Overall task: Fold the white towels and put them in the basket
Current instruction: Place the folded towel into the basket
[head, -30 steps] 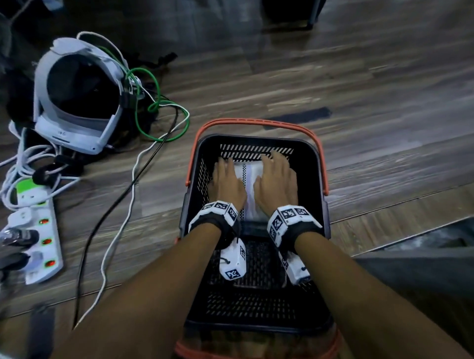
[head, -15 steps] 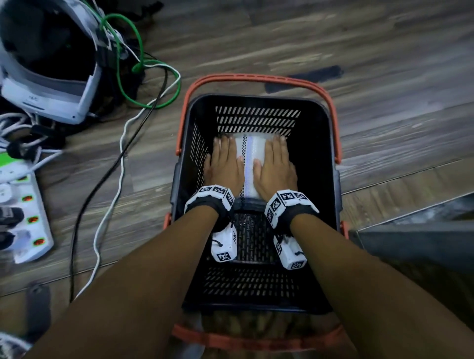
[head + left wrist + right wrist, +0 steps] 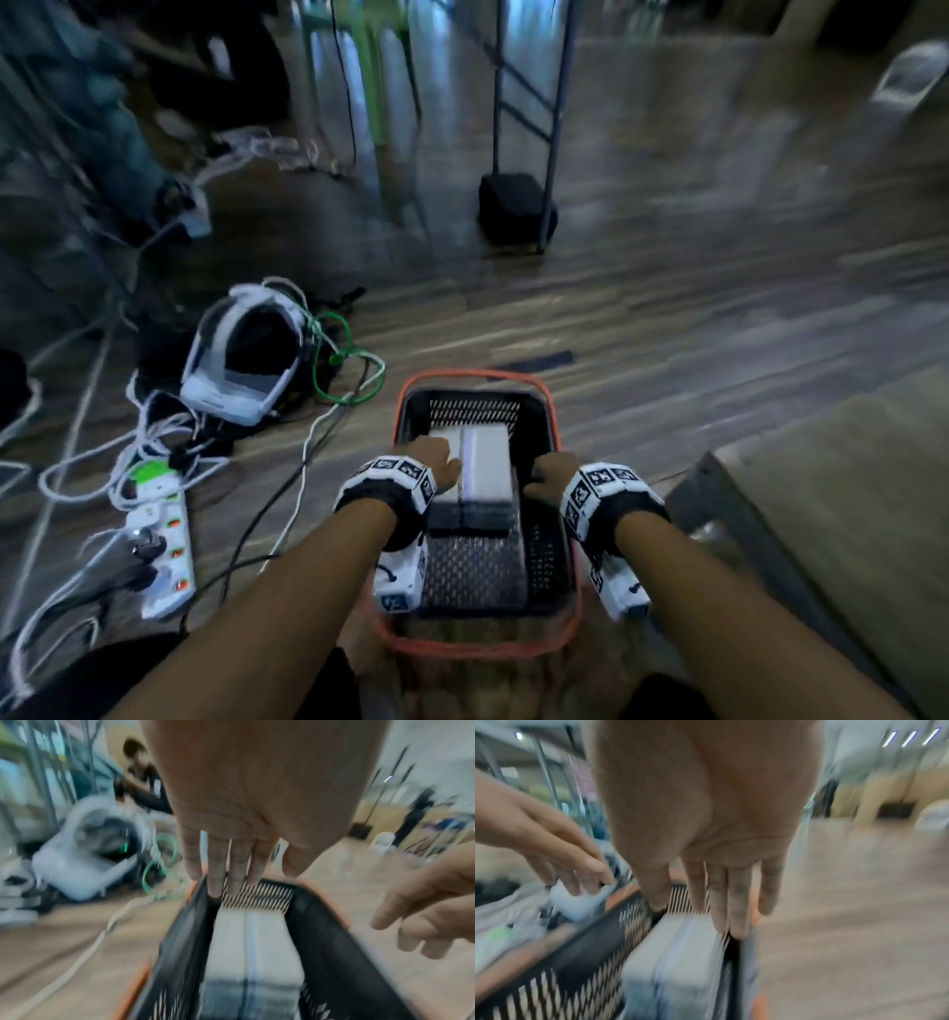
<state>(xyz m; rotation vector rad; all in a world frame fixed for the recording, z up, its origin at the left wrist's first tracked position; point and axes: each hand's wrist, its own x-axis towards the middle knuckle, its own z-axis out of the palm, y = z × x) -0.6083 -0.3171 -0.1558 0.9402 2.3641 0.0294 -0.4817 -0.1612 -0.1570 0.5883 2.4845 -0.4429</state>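
Note:
A black plastic basket (image 3: 558,426) with orange handles stands on the wooden floor. Folded white towels (image 3: 487,462) lie side by side in its far half, also seen in the left wrist view (image 3: 254,943) and the right wrist view (image 3: 680,953). My left hand (image 3: 436,460) hovers over the basket's left wall, its fingers (image 3: 226,870) straight and holding nothing. My right hand (image 3: 545,473) hovers over the right wall, fingers (image 3: 721,898) straight and empty. Neither hand touches the towels. All views are blurred by motion.
Left of the basket lie a white headset (image 3: 241,365), green and white cables (image 3: 344,360) and a white power strip (image 3: 162,539). A black stand base (image 3: 516,208) stands farther back. A raised platform edge (image 3: 719,493) runs at the right.
Both hands have lifted off the towels, which they were pressing flat, and drawn back and apart toward the basket's side walls. The head view has swung upward.

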